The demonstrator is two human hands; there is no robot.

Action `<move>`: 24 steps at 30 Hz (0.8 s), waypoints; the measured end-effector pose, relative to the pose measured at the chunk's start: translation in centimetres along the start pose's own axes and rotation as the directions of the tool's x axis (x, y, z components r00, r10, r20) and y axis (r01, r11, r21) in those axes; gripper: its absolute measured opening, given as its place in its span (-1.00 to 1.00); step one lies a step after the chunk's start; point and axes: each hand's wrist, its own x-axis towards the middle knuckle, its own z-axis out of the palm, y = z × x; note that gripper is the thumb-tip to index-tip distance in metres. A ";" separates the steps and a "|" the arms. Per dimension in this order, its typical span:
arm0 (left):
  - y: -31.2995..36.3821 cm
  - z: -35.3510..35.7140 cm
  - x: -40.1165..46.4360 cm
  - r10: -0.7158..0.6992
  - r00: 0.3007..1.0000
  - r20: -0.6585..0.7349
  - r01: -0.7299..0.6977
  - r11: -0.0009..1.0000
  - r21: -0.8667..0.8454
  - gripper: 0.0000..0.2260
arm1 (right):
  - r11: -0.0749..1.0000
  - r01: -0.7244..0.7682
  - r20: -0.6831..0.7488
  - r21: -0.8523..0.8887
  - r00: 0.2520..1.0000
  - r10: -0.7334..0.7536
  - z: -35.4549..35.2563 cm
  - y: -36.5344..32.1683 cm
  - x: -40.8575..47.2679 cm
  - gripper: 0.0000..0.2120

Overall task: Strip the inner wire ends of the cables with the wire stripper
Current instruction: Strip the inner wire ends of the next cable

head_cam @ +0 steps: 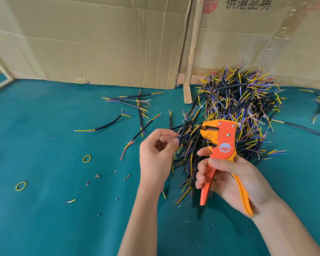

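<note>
Progress: early to middle, as judged. A large pile (235, 115) of black cables with yellow, blue and purple inner wires is heaped on the desk (44, 209) against the cardboard (100, 43), seemingly the stock to be worked; which of them are done cannot be told. A few loose cables (137, 108) are spread left of the pile, with snippets of insulation (97, 175) and rubber bands (86, 158) scattered nearer; some stripping is thus taken as done, most as left. Stripper (220, 145): held in the right hand (229, 180) above the pile's near edge, fingers clamped round both handles; long axis near upright, head uppermost, mouth facing left, handles trailing down toward the person. Left hand (155, 154): fingers curled, thumb and forefinger pinched on thin wire ends (176, 134), which are pointed right toward the stripper's mouth, not yet inserted.
</note>
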 end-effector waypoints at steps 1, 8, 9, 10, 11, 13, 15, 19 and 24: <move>-0.1 0.0 0.0 0.013 0.999 -0.030 -0.012 1.000 0.011 -0.80 | 1.000 0.022 -0.014 0.005 1.000 -0.022 -0.3 -0.2 -0.1 -0.59; -0.3 0.2 0.0 0.070 0.988 -0.138 -0.041 0.978 0.204 -0.78 | 0.993 -0.107 0.107 -0.047 0.988 0.111 0.0 -0.4 -0.5 -0.54; -0.2 0.3 -0.1 0.093 0.987 -0.135 -0.058 0.969 0.238 -0.79 | 0.991 -0.124 0.085 -0.047 0.988 0.127 0.3 0.0 -0.3 -0.54; -0.2 0.5 -0.2 0.111 0.986 -0.126 -0.074 0.961 0.266 -0.78 | 0.990 -0.132 0.066 -0.048 0.989 0.135 0.5 0.3 -0.2 -0.56; -0.1 0.6 -0.3 0.121 0.986 -0.116 -0.084 0.956 0.281 -0.77 | 0.989 -0.137 0.052 -0.049 0.989 0.140 0.7 0.5 -0.1 -0.58; 0.2 0.7 -0.4 0.130 0.987 -0.096 -0.097 0.950 0.296 -0.73 | 0.988 -0.144 0.045 -0.050 0.988 0.146 0.8 0.5 0.0 -0.61; 0.4 0.8 -0.6 0.146 0.987 -0.071 -0.115 0.938 0.328 -0.72 | 0.987 -0.149 0.044 -0.062 0.987 0.152 0.8 0.3 -0.1 -0.63; 0.4 1.0 -0.8 0.214 0.977 -0.015 -0.190 0.897 0.399 -0.79 | 0.984 -0.154 0.041 -0.089 0.987 0.158 0.6 0.2 -0.1 -0.66; 0.5 1.1 -0.9 0.308 0.951 0.009 -0.274 0.832 0.482 -0.81 | 0.983 -0.169 0.047 -0.070 0.984 0.173 0.5 0.3 -0.1 -0.70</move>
